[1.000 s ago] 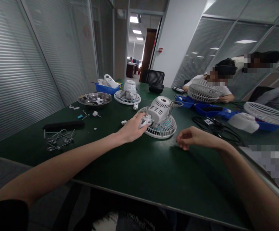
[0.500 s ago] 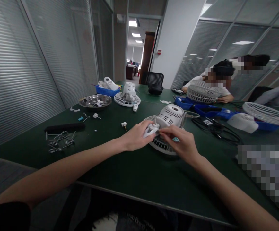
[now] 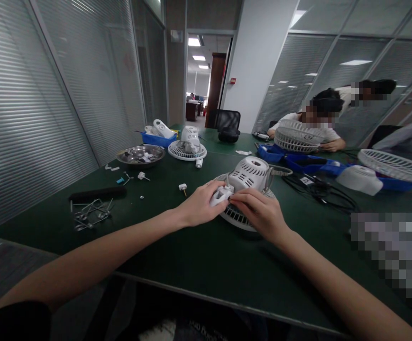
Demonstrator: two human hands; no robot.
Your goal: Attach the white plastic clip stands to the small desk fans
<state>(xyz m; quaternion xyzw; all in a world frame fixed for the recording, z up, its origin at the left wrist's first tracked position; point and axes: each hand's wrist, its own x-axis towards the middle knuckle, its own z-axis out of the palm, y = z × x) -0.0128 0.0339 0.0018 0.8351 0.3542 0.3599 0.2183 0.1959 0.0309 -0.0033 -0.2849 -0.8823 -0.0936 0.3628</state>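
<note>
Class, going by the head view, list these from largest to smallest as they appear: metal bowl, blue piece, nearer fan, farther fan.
1. Nearer fan, though partly hidden
2. Metal bowl and farther fan: too alike to rank
3. Blue piece

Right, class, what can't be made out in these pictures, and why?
All in the head view:
Whether the right hand holds anything: its fingers hide it.
Full shape of the white part: left hand covers some.
Pieces in the metal bowl: too small to name.
Grey-sleeved person: cut off by the right edge.
</note>
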